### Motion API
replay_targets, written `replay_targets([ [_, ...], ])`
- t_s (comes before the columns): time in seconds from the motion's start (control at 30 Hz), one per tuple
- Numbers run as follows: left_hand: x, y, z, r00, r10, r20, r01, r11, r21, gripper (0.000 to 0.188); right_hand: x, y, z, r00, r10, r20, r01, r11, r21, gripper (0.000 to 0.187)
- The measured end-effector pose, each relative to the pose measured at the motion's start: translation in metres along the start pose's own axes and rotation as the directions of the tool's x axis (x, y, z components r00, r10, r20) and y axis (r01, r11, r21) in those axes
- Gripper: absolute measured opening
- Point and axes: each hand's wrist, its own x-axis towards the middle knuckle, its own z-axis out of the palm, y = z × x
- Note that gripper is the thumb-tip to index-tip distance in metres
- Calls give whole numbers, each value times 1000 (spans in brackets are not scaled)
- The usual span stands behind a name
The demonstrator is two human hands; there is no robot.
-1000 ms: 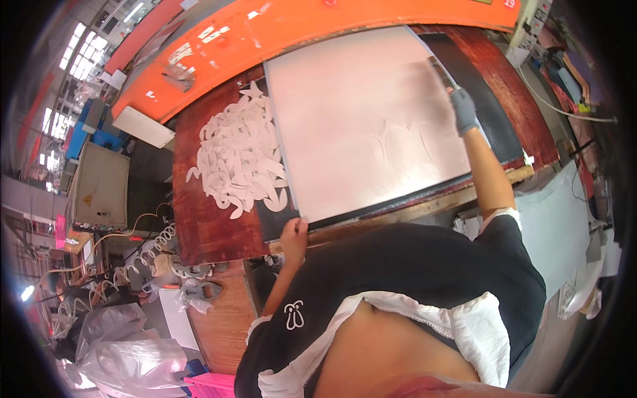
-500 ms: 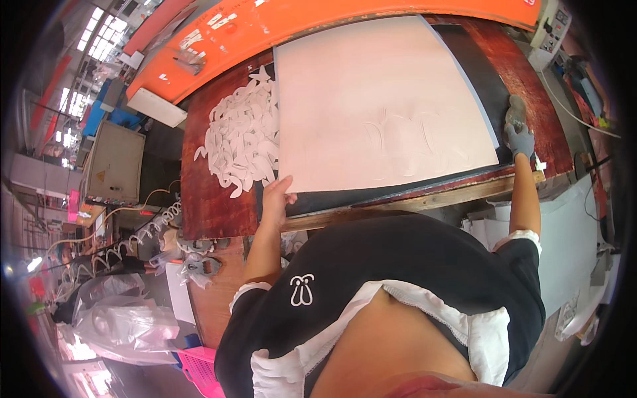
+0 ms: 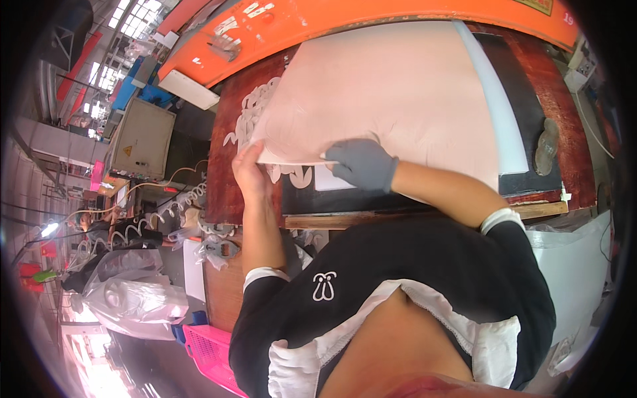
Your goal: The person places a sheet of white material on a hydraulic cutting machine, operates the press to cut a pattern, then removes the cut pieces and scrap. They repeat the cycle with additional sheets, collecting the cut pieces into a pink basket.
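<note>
- Left hand (image 3: 247,169) and gloved right hand (image 3: 361,164) both pinch the near edge of the pink sheet (image 3: 391,99), which lies on the red table (image 3: 229,172).
- Lifting step, it seems; peeling next needs an even pull.

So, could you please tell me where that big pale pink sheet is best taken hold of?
Along its near edge, from the person's side. The pale pink sheet is wide and floppy, and that edge is already lifted off the black mat, where the left hand and gloved right hand hold it.

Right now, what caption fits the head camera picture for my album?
Bare left hand and grey-gloved right hand lift the pale pink sheet off the black mat.
</note>
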Motion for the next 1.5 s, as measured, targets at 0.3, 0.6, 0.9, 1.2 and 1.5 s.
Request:
replay_targets([
  [0.3,-31,-81,13,993,28,-119,21,921,389,60,16,26,58,952,291,95,-303,861,407,36],
  [0.6,-57,-113,17,959,-282,-18,279,956,-87,65,4,53,84,987,96,130,-147,869,472,24],
  [0.9,-59,-114,-10,991,17,133,-91,818,567,37,7,65,50,895,423,-144,-222,702,677,25],
  [1.2,35,-148,-63,984,177,36,-139,615,776,57,-3,3,-13,954,-184,-236,217,968,124,18],
  [1.5,163,-132,-34,686,-710,162,686,704,184,45,-32,-11,17,931,-213,296,167,970,175,26],
])
